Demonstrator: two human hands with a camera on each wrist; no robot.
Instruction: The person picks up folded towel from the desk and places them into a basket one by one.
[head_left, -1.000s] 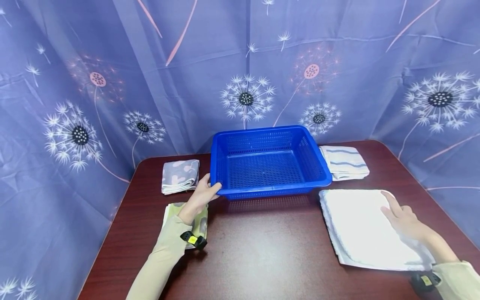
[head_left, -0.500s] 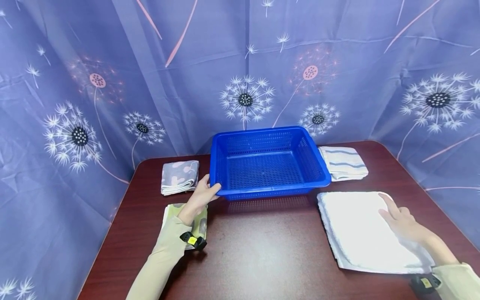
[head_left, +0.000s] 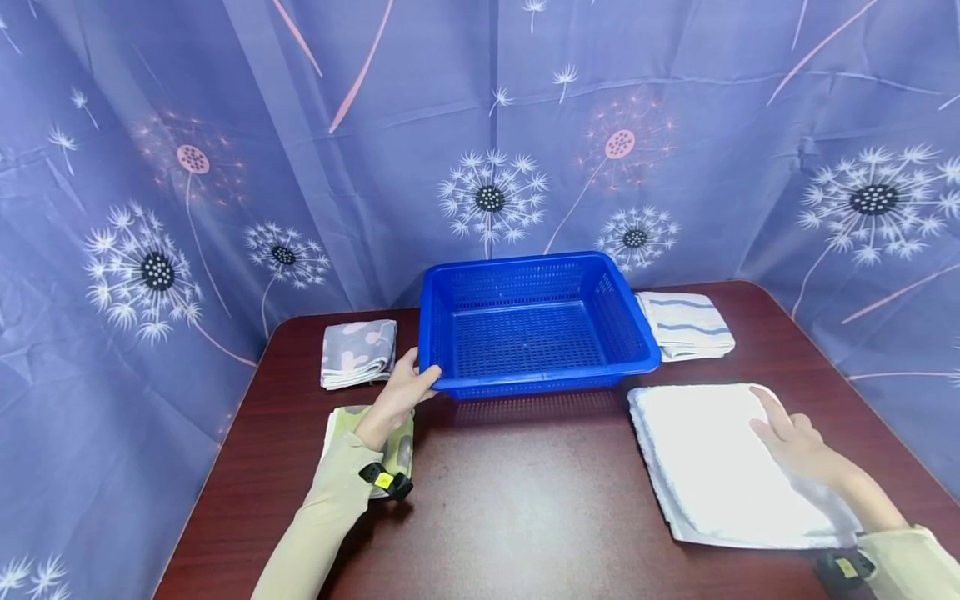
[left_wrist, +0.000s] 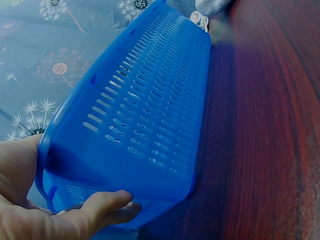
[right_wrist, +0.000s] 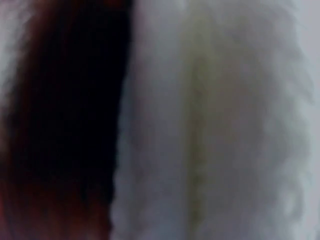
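Observation:
A blue perforated plastic basket (head_left: pixel 525 337) stands at the back middle of the table. My left hand (head_left: pixel 402 387) grips its near left corner, thumb over the rim; in the left wrist view, fingers (left_wrist: pixel 107 205) lie against the outside wall. On the right, my right hand (head_left: pixel 802 446) holds a folded thick white towel (head_left: pixel 720 467) by its right side. Part of that hand's grip is hidden. Blurred white towel edges (right_wrist: pixel 160 130) fill much of the right wrist view, beside a dark gap.
A grey-and-pink folded cloth (head_left: pixel 360 354) lies left of the basket. Under my left forearm is a green patterned cloth (head_left: pixel 405 446). A white blue-striped towel (head_left: pixel 686 325) touches the basket's right side. Behind the dark red table (head_left: pixel 510 500) hangs a blue dandelion curtain (head_left: pixel 405 167).
My right hand and the white towel have shifted slightly left and a touch nearer to me. The left hand keeps its grip and the basket stays in place.

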